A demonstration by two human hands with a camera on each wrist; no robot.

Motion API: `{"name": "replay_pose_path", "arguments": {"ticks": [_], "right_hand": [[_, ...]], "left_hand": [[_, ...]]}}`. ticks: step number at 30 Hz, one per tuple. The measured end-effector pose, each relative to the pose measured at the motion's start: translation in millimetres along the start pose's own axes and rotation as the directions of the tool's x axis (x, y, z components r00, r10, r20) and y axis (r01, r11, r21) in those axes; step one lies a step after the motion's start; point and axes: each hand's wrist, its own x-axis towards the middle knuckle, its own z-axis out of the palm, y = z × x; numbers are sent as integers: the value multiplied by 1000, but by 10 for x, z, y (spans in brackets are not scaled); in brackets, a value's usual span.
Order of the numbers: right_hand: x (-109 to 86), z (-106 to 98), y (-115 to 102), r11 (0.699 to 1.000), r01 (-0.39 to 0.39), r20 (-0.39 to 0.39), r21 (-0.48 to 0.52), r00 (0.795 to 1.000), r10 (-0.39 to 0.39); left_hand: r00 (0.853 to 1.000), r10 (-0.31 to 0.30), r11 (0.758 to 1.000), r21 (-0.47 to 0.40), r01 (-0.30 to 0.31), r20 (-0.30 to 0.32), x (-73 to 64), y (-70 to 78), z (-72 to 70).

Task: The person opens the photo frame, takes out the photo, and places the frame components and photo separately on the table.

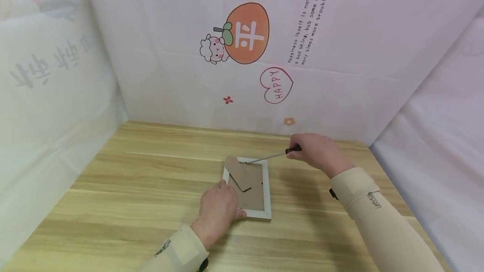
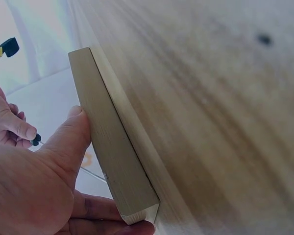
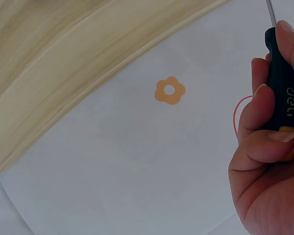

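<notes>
Picture frame [image 1: 266, 192] lies back side up on the desk [image 1: 151, 188], its pale border around a brown backing board [image 1: 255, 198], with a slanted stand [image 1: 237, 173] across the upper left part. The left hand [image 1: 218, 205] grips the frame's near left corner, thumb along one edge and fingers bent round the other. Above it, the right hand [image 1: 319, 152] has its fingers curled closely round the dark handle of a screwdriver [image 3: 283, 85], marked "deli". Its thin shaft slants down to the far edge of the backing board; whether the tip touches cannot be told. Beige sleeves [image 1: 385, 221] cover both arms. Behind the desk hangs a white sheet [image 1: 181, 91] printed with an orange fruit [image 1: 247, 56], a small sheep [image 1: 214, 49], flowers and a heart [image 1: 269, 85] reading "HAPPY"
</notes>
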Motion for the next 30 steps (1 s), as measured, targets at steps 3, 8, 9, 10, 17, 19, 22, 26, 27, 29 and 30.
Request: {"name": "replay_pose_path", "arguments": {"ticks": [3,8,9,10,17,19,22,26,27,29,30], "right_hand": [[18,1,-23,1000,-3,5,4,1000,3],[62,5,-19,1000,0,1,-9,1000,0],[72,4,-12,1000,-3,6,-8,1000,3],[82,1,-4,1000,-6,12,-7,1000,6],[128,-35,41,1000,-13,58,16,998,12],[138,-46,48,1000,-7,71,15,997,6],[151,-53,56,1000,-4,90,17,996,2],[151,-26,71,1000,-14,112,12,994,12],[144,-12,76,1000,-17,114,10,993,16],[108,12,82,1000,-20,114,1,993,20],[84,25,83,1000,-17,112,-10,993,18]], "left_hand": [[1000,-7,1000,-1,7,0,2,4,2],[1000,-11,1000,1,11,-23,2,7,0],[1000,-11,1000,3,11,-23,3,7,-2],[1000,-9,1000,6,9,-24,3,6,-1],[1000,-3,1000,23,3,-14,1,8,-10],[1000,0,1000,25,1,-20,-1,8,-7],[1000,4,1000,25,-3,-29,-3,5,-3],[999,6,1000,20,-5,-38,-4,4,2],[999,5,1000,18,-4,-38,-5,4,3],[999,2,1000,10,-2,-40,-9,8,2],[999,1,1000,7,0,-40,-11,9,1]]}}
